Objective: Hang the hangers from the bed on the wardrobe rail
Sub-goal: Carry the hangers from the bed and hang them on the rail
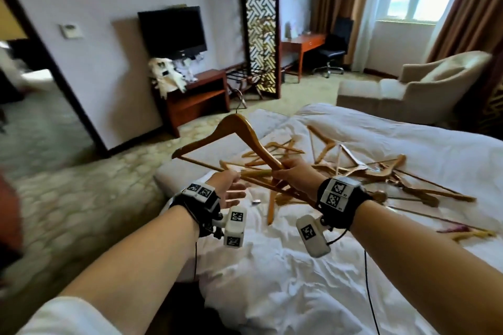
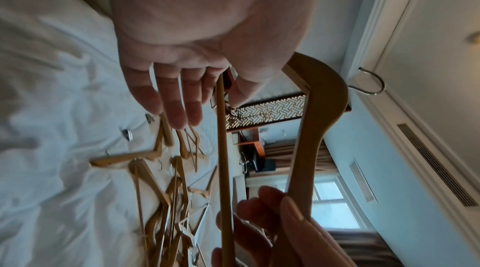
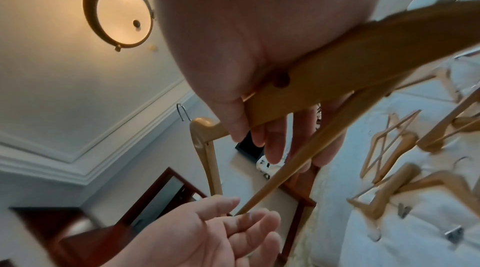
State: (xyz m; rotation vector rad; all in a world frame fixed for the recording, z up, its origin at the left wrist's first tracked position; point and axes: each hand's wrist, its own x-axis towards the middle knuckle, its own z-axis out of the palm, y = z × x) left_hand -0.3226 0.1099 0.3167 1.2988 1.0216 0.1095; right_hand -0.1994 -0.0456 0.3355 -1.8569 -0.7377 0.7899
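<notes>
A wooden hanger [image 1: 234, 128] with a metal hook [image 1: 239, 98] is held up over the bed's corner. My right hand [image 1: 285, 168] grips its right end, fingers curled round the arm [image 3: 363, 56] and the bottom bar. My left hand [image 1: 231, 190] is open, palm up, just under the bar's left part. In the left wrist view the bar [image 2: 223, 148] runs between the left thumb and the straight fingers [image 2: 179, 107]. Several more wooden hangers [image 1: 353, 166] lie in a tangled pile on the white bed [image 1: 272, 266]. No wardrobe rail shows in any view.
A small metal clip [image 1: 255, 201] lies on the sheet near my left hand. Beyond the bed are a TV bench [image 1: 198, 98], a lattice screen [image 1: 260, 22], a beige armchair [image 1: 424, 84] and a desk with an office chair [image 1: 332, 49]. An open doorway [image 1: 32, 84] is at left over carpet.
</notes>
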